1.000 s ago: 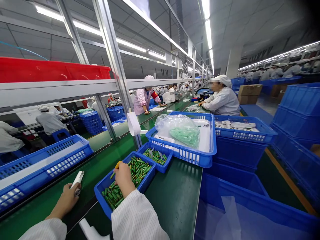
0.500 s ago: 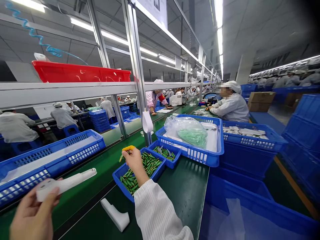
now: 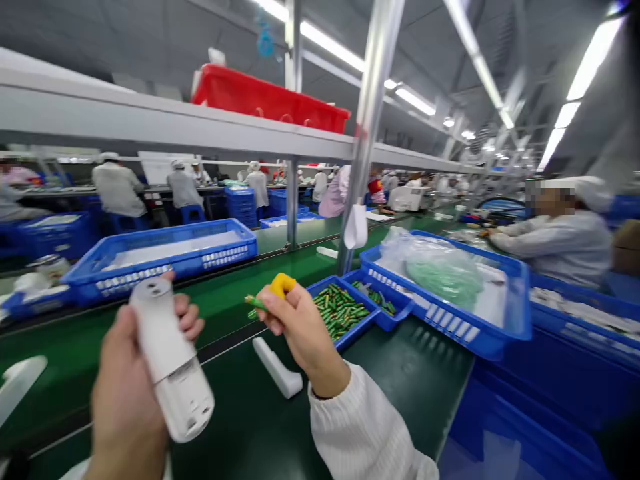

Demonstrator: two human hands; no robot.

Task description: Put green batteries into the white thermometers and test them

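Since a second ago we have lifted both hands off the green surface (image 3: 380, 393). Our right hand (image 3: 300, 330) has come out of the blue bin of green cells (image 3: 345, 312) and now pinches one green cell (image 3: 255, 303) between thumb and forefinger, a yellow cap (image 3: 281, 284) over one fingertip. Our left hand (image 3: 130, 393) has raised the white plastic device (image 3: 170, 360) from the belt edge and grips it around the middle, held tilted with its round end up.

We judge that cell and device are being brought together, though they are still apart. The device is smooth, white and elongated, wider at its lower end, where small holes show. A second white piece (image 3: 277, 367) lies on the surface just below the right hand.
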